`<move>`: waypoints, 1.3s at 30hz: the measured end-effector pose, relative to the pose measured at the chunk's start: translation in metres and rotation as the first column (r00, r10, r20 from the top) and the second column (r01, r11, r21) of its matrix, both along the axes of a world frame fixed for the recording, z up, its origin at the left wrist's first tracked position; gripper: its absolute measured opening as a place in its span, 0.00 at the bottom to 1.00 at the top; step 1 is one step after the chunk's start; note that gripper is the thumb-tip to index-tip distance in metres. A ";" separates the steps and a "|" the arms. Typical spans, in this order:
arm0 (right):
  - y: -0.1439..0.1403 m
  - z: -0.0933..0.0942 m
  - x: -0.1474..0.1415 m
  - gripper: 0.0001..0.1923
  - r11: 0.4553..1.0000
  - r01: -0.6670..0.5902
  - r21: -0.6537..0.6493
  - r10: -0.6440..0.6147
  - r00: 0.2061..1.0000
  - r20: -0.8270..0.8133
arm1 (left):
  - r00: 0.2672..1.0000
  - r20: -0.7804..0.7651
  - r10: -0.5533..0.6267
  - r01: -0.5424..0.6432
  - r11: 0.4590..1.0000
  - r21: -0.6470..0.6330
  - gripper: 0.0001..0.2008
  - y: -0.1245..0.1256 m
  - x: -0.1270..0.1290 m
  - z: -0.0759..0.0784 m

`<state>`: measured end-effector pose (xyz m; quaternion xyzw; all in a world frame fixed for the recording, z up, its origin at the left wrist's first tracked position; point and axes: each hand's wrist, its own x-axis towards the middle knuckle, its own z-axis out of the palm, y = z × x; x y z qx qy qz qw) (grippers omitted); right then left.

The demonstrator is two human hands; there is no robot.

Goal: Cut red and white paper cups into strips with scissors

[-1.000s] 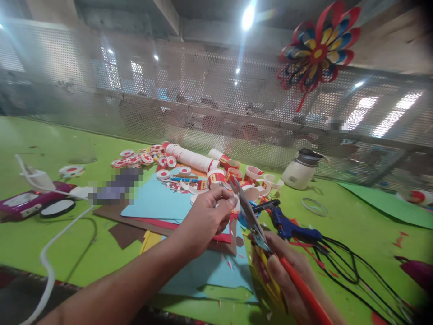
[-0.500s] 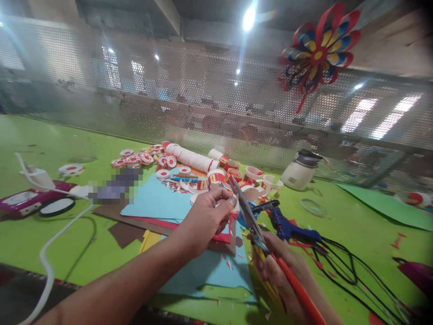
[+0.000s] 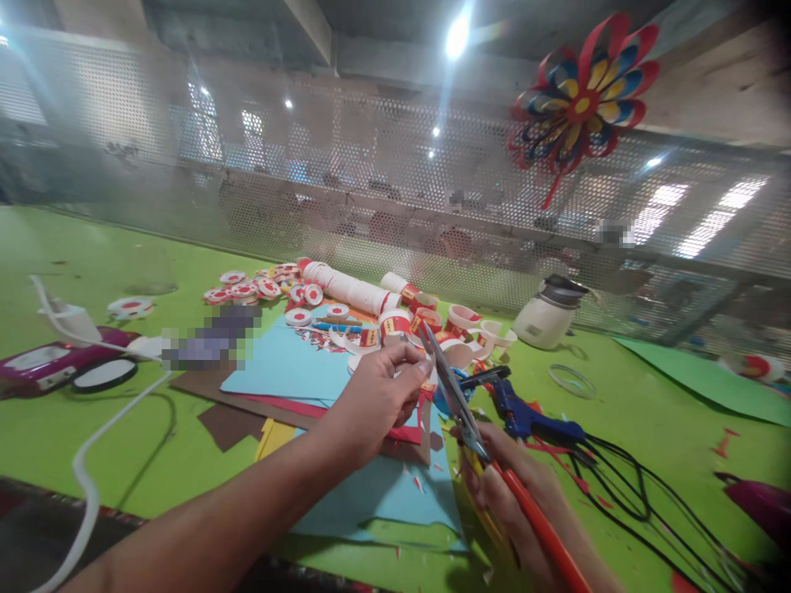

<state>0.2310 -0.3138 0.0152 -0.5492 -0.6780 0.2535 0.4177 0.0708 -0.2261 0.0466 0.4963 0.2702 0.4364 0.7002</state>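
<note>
Orange-handled scissors [image 3: 461,403] in right hand [image 3: 512,486], beside left hand [image 3: 376,399]

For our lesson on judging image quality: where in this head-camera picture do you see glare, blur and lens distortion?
Head view: the ceiling lamp flares, streaking down the perforated screen; edges bend and smear, worst at the lower right; several small patches are pixelated; the left hand, right hand and scissors stay fairly sharp.
</note>
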 end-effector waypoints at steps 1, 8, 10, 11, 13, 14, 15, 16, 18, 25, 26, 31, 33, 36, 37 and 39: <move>0.000 -0.001 0.000 0.24 1.000 0.001 0.003 -0.001 1.000 -0.003 | 1.000 -0.004 0.004 -0.004 1.000 -0.002 0.10 0.000 0.000 0.000; 0.001 -0.001 -0.001 0.22 0.999 -0.010 0.047 0.011 1.000 -0.021 | 1.000 0.011 0.016 -0.016 1.000 -0.011 0.10 -0.001 0.001 0.001; 0.001 -0.001 -0.001 0.21 0.999 -0.017 0.045 0.018 1.000 -0.021 | 1.000 0.007 0.015 -0.015 1.000 -0.014 0.10 -0.001 0.001 0.001; 0.001 -0.001 -0.001 0.22 0.999 -0.018 0.040 0.019 1.000 -0.020 | 1.000 0.003 0.016 -0.016 1.000 -0.015 0.10 -0.001 0.001 0.001; 0.002 -0.002 0.000 0.23 0.999 -0.015 0.030 0.015 1.000 -0.013 | 1.000 -0.003 0.016 -0.016 1.000 -0.018 0.10 -0.001 0.001 0.002; 0.002 -0.003 0.000 0.23 1.000 -0.012 0.028 0.012 1.000 -0.008 | 1.000 -0.006 0.015 -0.015 1.000 -0.020 0.10 -0.001 0.000 0.002; 0.002 -0.003 0.000 0.23 1.000 -0.008 0.026 0.008 1.000 -0.001 | 1.000 -0.007 0.014 -0.014 1.000 -0.023 0.10 -0.001 0.000 0.003; 0.003 -0.004 0.001 0.24 1.000 -0.007 0.025 0.007 1.000 0.007 | 1.000 -0.007 0.013 -0.013 1.000 -0.025 0.10 -0.001 0.000 0.003; 0.003 -0.005 0.002 0.23 1.000 -0.008 0.024 0.008 1.000 0.021 | 1.000 -0.005 0.011 -0.011 1.000 -0.027 0.10 -0.001 0.000 0.004; 0.004 -0.012 0.007 0.24 1.000 0.014 0.022 -0.016 0.997 0.076 | 1.000 -0.004 0.000 0.000 1.000 -0.021 0.10 0.000 -0.001 0.002; 0.004 -0.013 0.007 0.24 1.000 0.015 0.027 -0.017 0.997 0.078 | 1.000 -0.006 0.001 -0.001 1.000 -0.019 0.10 0.000 -0.001 0.002; 0.005 -0.016 0.007 0.23 0.999 0.001 0.048 -0.003 0.999 0.035 | 1.000 -0.014 -0.005 0.005 1.000 0.000 0.10 0.000 -0.001 0.002; 0.005 -0.015 0.006 0.22 0.998 0.007 0.056 -0.009 0.999 0.034 | 1.000 -0.011 -0.006 0.006 1.000 0.007 0.10 0.000 -0.001 0.002; 0.005 -0.012 0.004 0.21 0.999 0.025 0.043 -0.026 0.999 0.022 | 1.000 -0.004 0.000 0.000 1.000 0.020 0.09 0.001 -0.001 0.000; 0.005 -0.011 0.004 0.21 0.999 0.033 0.033 -0.033 0.999 0.012 | 1.000 -0.001 0.004 -0.004 1.000 0.024 0.09 0.001 -0.001 -0.001; 0.004 -0.010 0.003 0.20 0.999 0.043 0.022 -0.043 0.999 -0.004 | 1.000 0.003 0.008 -0.008 0.999 0.034 0.08 0.002 -0.001 -0.002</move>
